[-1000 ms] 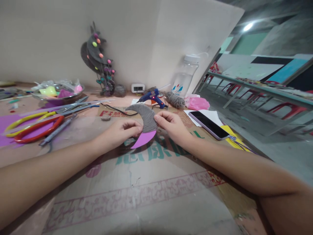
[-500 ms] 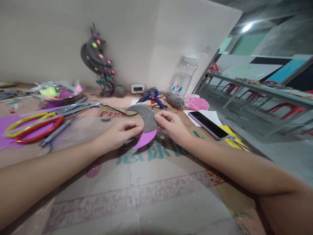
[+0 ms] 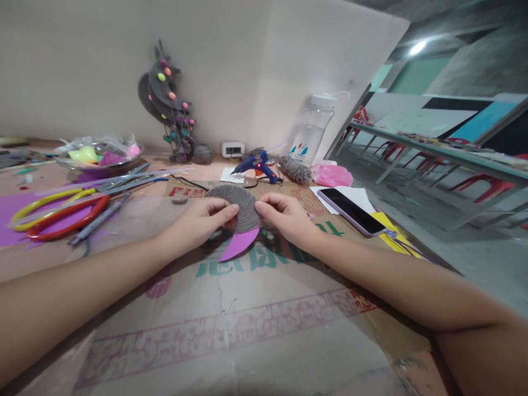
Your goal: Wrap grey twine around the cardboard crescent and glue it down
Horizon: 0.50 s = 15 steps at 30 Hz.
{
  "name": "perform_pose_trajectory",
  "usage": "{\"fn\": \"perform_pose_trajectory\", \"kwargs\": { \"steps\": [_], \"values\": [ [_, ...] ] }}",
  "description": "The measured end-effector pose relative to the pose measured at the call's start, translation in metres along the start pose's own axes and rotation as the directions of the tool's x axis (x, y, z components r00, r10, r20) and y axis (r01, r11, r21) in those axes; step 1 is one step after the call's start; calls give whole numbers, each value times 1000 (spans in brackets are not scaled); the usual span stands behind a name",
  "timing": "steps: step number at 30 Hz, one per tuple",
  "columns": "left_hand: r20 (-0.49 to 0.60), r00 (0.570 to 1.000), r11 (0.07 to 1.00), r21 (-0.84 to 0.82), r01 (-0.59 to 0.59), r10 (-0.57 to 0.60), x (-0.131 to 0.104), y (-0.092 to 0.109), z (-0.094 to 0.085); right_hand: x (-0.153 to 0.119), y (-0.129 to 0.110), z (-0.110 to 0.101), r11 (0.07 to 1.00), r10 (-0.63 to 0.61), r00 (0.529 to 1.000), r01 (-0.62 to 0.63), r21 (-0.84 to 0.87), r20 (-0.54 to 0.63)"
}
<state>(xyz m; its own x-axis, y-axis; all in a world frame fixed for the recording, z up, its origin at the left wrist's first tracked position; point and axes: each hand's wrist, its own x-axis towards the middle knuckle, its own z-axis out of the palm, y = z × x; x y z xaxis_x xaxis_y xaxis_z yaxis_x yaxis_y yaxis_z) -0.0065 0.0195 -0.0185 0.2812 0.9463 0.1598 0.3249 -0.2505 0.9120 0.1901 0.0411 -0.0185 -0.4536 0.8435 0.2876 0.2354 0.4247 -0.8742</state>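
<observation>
A crescent point(image 3: 243, 208) is held between my hands above the cardboard. Grey yarn covers its upper part, and its lower tip is bare purple. My left hand point(image 3: 210, 217) pinches the inner left edge with thumb and fingers. On the outer right edge, my right hand point(image 3: 280, 214) grips it, the thumb at the rim. Just behind the crescent lies a blue glue gun point(image 3: 258, 166) with a red light lit. A grey yarn bundle point(image 3: 296, 169) rests to the right of the glue gun.
Scissors with red and yellow handles point(image 3: 68, 220) lie left, near a bowl point(image 3: 99, 165). A decorated moon point(image 3: 160, 91) stands against the wall. A bottle point(image 3: 311, 129), pink bag point(image 3: 332, 175) and phone point(image 3: 350, 212) are right. Cardboard point(image 3: 231, 341) covers the table.
The crescent has shifted slightly left and toward me, showing more of its grey part to the left. Both hands have moved a little with it and still hold it.
</observation>
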Motion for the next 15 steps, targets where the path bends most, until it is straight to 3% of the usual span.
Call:
{"fn": "perform_pose_trajectory", "kwargs": {
  "steps": [5, 11, 15],
  "values": [
    [-14, 1000, 975, -221, 17, -20, 2, -3, 2, 1, 6, -1, 999, 20, 999, -19, 44, -27],
    [26, 1000, 998, -62, -8, 10, 1, -2, -1, 1, 3, 0, 997, 39, 999, -37, 64, -31],
    [7, 999, 994, -103, -36, 37, 0, 0, 1, 2, -1, -1, 996, 12, 997, -5, 92, -82]
  ]
}}
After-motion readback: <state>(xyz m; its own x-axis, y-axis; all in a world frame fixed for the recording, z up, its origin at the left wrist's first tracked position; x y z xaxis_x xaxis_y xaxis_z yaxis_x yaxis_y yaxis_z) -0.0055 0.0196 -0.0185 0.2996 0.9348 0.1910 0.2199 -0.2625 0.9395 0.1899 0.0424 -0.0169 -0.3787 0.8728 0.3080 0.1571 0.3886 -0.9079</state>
